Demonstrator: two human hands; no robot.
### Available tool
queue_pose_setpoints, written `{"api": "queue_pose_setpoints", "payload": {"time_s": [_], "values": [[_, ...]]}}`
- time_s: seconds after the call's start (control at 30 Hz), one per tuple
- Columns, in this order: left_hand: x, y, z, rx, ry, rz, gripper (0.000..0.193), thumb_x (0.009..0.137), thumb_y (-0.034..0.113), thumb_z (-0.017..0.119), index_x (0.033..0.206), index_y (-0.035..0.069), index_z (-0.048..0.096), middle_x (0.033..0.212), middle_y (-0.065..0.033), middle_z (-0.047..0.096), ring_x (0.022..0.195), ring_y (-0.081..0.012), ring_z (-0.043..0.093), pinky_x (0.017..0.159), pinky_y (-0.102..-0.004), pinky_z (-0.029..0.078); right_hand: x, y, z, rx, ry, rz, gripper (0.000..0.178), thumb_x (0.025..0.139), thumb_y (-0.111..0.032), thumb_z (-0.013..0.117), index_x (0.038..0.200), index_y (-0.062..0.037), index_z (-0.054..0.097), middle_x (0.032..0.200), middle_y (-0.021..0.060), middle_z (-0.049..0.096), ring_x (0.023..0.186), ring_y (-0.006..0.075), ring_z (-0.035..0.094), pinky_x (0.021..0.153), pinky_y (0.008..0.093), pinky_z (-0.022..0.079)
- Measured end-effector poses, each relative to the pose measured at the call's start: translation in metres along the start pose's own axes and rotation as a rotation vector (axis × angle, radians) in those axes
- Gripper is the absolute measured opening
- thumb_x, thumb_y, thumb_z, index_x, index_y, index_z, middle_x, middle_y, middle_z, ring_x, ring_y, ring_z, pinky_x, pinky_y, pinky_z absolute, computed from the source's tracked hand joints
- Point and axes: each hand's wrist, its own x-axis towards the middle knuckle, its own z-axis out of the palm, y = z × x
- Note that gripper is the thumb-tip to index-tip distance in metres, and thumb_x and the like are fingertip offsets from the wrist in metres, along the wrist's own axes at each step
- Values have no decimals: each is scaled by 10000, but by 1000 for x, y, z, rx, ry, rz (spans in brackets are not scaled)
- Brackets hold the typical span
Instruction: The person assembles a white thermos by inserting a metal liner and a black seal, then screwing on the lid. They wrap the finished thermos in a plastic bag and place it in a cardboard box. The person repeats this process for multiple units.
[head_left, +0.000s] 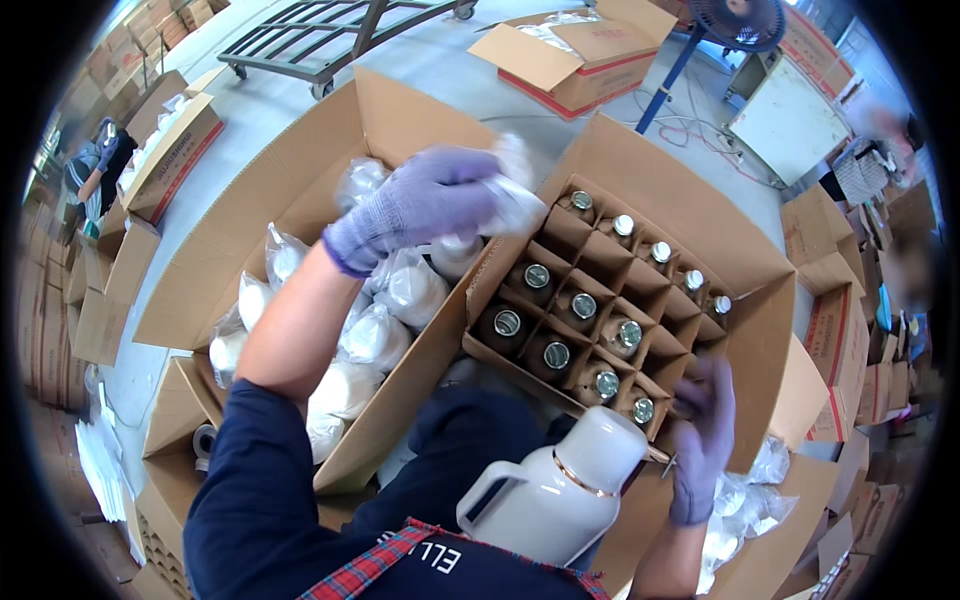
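Note:
My left hand point(440, 200), in a purple glove, is closed on a white piece point(515, 205), smeared by motion and perhaps in clear plastic. It is above the edge between two open cartons. My right hand point(706, 425), also gloved, has its fingers apart by the near right corner of the divided carton point(700, 230). A thin dark pointed thing point(669, 465) shows beside that hand; whether it is held is unclear. Several bottle-shaped pieces with shiny round tops point(583, 305) stand in the cardboard cells. Close to my body leans a white vacuum jug point(560, 490) with a handle and gold ring.
The left carton point(250, 165) holds several white pieces in clear bags point(375, 335). More bagged pieces point(735, 510) lie at lower right. Beyond are a wheeled rack point(330, 45), a carton point(580, 60), a blue-posted fan point(670, 80) with floor cables, and a person point(100, 165) at far left.

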Motion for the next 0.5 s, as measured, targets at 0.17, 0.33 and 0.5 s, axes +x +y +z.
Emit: {"api": "queue_pose_setpoints", "payload": {"time_s": [0.17, 0.33, 0.5], "values": [[-25, 121, 73, 255, -145, 435, 623, 845, 208, 734, 1372, -23, 494, 1127, -126, 657, 1019, -199, 646, 887, -326, 506, 99, -68, 73, 159, -233, 20, 256, 910, -138, 666, 1125, -1, 647, 734, 45, 667, 624, 105, 621, 558, 266, 488], [-93, 88, 73, 768, 279, 654, 1397, 510, 580, 915, 1525, -51, 192, 1504, -251, 348, 1416, -396, 328, 1153, -459, 290, 148, -65, 27, 483, 105, 133, 193, 936, -182, 651, 984, 4, 657, 768, 57, 682, 544, 113, 616, 470, 246, 498], [-83, 37, 163, -62, -74, 401, 1536, 527, 421, 950, 1543, -22, -113, 1561, -266, 230, 1473, -379, 214, 1193, -457, 193, 169, -11, 21, 554, 174, 205, 196, 922, -156, 660, 1020, 14, 651, 808, 77, 685, 558, 156, 647, 464, 265, 519]]}}
